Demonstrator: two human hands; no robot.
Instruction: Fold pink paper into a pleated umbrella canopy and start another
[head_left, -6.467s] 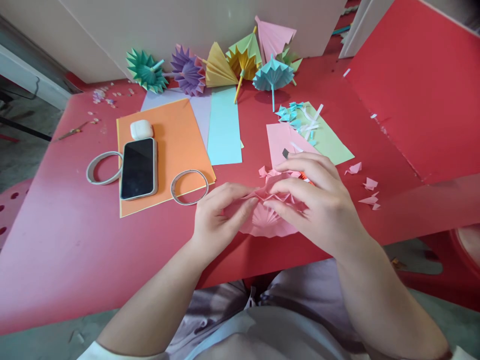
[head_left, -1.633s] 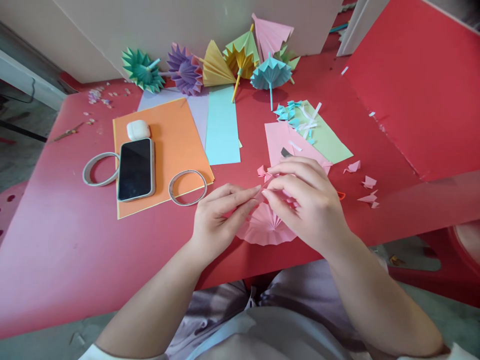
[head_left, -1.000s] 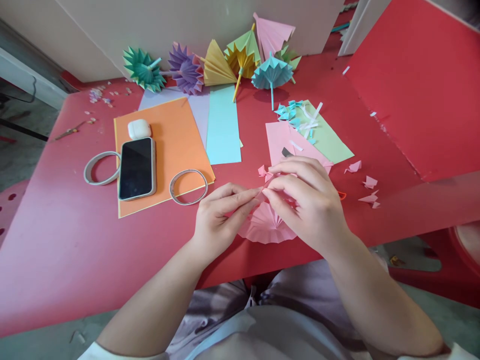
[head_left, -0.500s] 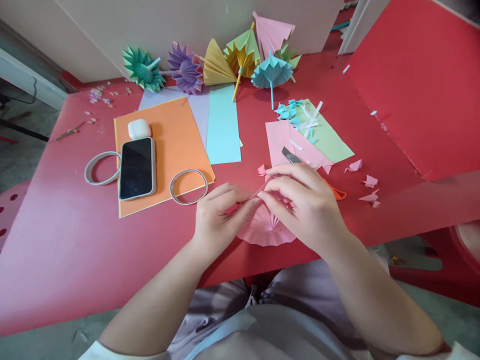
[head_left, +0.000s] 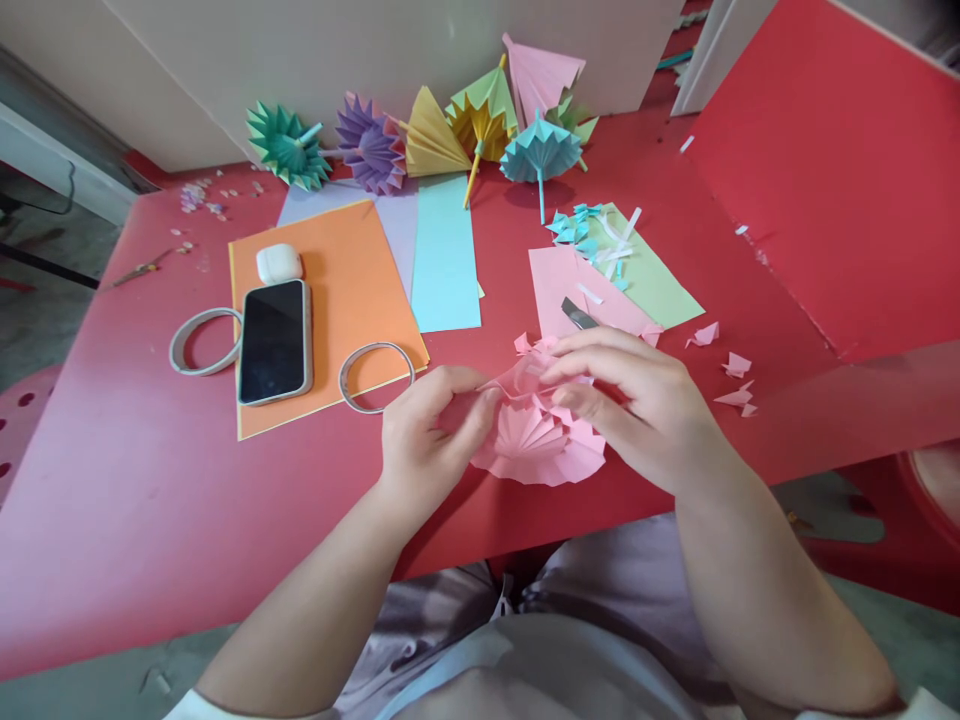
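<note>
My left hand is closed in a pinch, thumb and index finger on the left edge of a pleated pink paper. My right hand hovers at that paper's right side with its fingers apart, the fingertips at or just over it. Below both hands lies a round fan-folded pink paper with a scalloped rim. A grey metal blade pokes out beyond my right hand, which hides the rest of that tool. Small pink scraps are scattered to the right.
Several folded paper umbrellas stand along the back. At left, a phone and a white earbud case rest on orange paper, near two tape rings. Blue and white snippets lie on green paper. A red board occupies the right.
My hands have moved apart, the right one drawing back to the right with its fingers spreading. More of the pleated pink paper shows between them. The orange handle is now hidden.
</note>
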